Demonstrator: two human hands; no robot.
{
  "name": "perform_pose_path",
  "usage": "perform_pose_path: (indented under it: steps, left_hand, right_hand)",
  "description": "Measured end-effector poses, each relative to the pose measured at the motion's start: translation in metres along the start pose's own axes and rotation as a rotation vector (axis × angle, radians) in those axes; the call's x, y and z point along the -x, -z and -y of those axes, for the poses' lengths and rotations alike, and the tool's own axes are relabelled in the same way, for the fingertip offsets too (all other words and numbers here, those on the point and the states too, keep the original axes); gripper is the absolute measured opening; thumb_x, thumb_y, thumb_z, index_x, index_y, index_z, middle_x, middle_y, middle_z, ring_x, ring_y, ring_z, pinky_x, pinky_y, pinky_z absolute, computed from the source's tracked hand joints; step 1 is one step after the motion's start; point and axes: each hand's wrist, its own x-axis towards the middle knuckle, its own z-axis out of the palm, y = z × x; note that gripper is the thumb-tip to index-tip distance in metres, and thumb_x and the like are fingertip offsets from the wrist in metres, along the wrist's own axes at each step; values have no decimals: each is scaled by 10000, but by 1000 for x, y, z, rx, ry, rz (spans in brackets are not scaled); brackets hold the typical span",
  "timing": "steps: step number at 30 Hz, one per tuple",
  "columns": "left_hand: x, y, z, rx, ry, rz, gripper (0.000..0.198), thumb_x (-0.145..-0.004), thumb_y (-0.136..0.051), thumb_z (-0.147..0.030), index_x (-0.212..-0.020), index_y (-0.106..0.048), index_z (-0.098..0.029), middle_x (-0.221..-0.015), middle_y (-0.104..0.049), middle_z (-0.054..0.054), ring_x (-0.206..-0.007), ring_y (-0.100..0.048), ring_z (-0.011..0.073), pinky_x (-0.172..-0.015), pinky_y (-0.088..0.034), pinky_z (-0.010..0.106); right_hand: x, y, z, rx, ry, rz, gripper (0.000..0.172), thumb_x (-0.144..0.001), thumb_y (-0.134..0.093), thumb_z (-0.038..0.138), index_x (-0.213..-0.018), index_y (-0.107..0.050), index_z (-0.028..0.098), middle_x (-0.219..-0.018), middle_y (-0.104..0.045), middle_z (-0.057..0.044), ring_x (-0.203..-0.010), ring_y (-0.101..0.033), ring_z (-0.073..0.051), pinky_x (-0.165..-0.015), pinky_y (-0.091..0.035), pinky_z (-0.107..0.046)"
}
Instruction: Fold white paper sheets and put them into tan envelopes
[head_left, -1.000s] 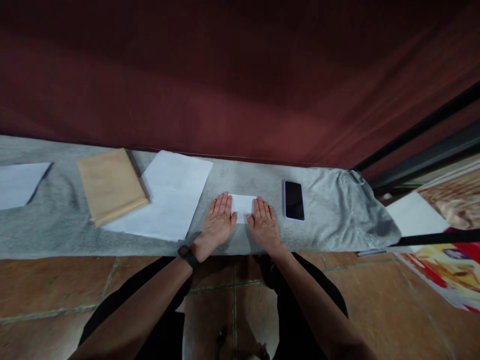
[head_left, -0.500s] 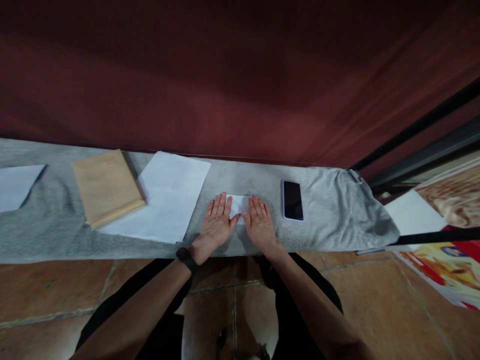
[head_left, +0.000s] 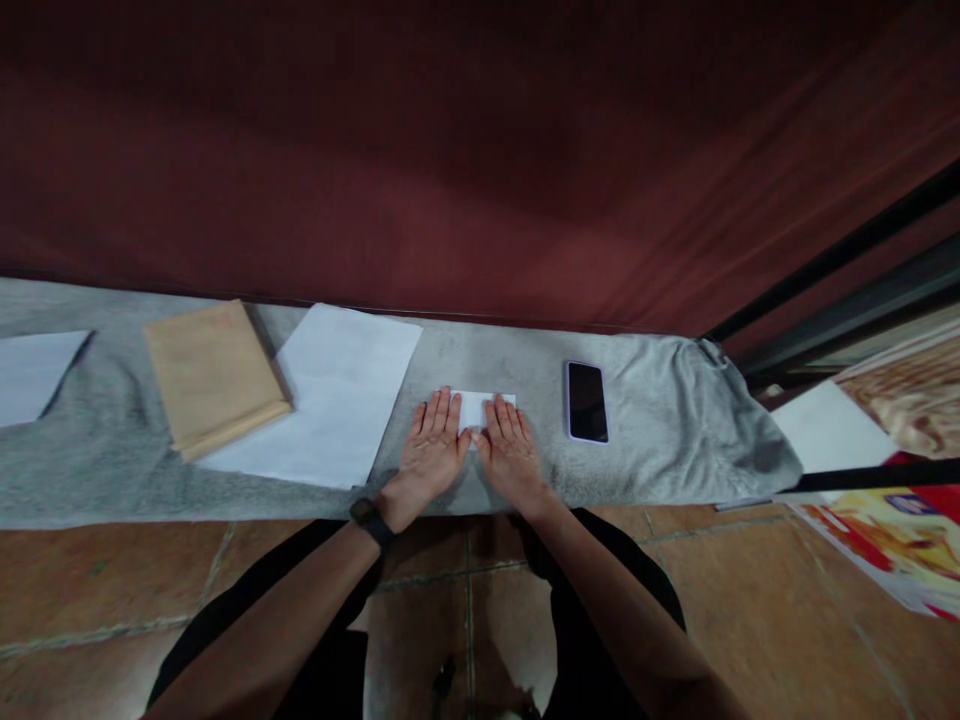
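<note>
A small folded white paper [head_left: 475, 407] lies on the grey cloth [head_left: 112, 450] that covers the bench in front of me. My left hand [head_left: 429, 447], with a dark watch on its wrist, lies flat on the paper's left part with fingers stretched out. Flat beside it, my right hand [head_left: 508, 450] covers the right part, thumbs nearly touching. Only the paper's far strip shows between and beyond my fingers.
A black phone [head_left: 586, 401] lies just right of my hands. To the left lie a large white sheet [head_left: 330, 395], a tan envelope stack [head_left: 211, 376] and another white sheet [head_left: 34, 372]. A dark red curtain hangs behind. Tiled floor lies below; printed papers [head_left: 892, 530] sit at right.
My right hand has slid left along the folded paper toward my left hand, so less of the paper shows between them. The left hand has barely moved.
</note>
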Motion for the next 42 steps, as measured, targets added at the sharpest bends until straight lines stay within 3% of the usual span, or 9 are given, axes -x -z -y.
perform_pose_path:
  steps: [7, 19, 27, 36, 42]
  left_hand:
    - [1, -3, 1, 5, 32, -38, 669, -1023, -318, -386, -1599, -252, -52, -1655, -312, 199, -1564, -243, 282, -1276, -211, 485]
    - [-4, 7, -5, -32, 70, -21, 635, -1034, -285, -363, -1538, -358, 15, -1632, -343, 228, -1551, -274, 310, -1287, -173, 504]
    - [-6, -3, -24, 75, -177, -7, 569, -1034, -286, -266, -1570, -349, -86, -1642, -376, 130, -1559, -258, 219, -1293, -210, 432]
    - [-9, -8, -24, 48, -157, -11, 582, -1020, -315, -262, -1565, -349, -62, -1650, -354, 154, -1566, -239, 235, -1296, -186, 444]
    - [-11, -6, -24, 13, -178, 59, 599, -992, -291, -175, -1574, -315, -34, -1665, -311, 173, -1580, -185, 244, -1293, -195, 466]
  right_hand:
    - [4, 3, -11, 27, -28, -32, 616, -1082, -375, 404, -1582, -338, 44, -1630, -364, -186, -1524, -337, -295, -1238, -288, -471]
    - [9, 7, -22, 35, -33, -35, 573, -1082, -362, 356, -1582, -355, 75, -1628, -373, -161, -1516, -359, -284, -1240, -290, -470]
    - [7, 7, -20, 31, -52, -9, 565, -1068, -406, 305, -1572, -366, 53, -1627, -375, -174, -1528, -331, -276, -1245, -267, -455]
    - [-2, 14, -16, -12, -70, -10, 528, -1066, -369, 285, -1511, -455, 16, -1592, -429, -203, -1516, -349, -306, -1260, -216, -504]
    - [-15, 9, 3, -104, -69, 39, 542, -1085, -307, 351, -1526, -457, 73, -1604, -429, -156, -1520, -347, -266, -1261, -229, -475]
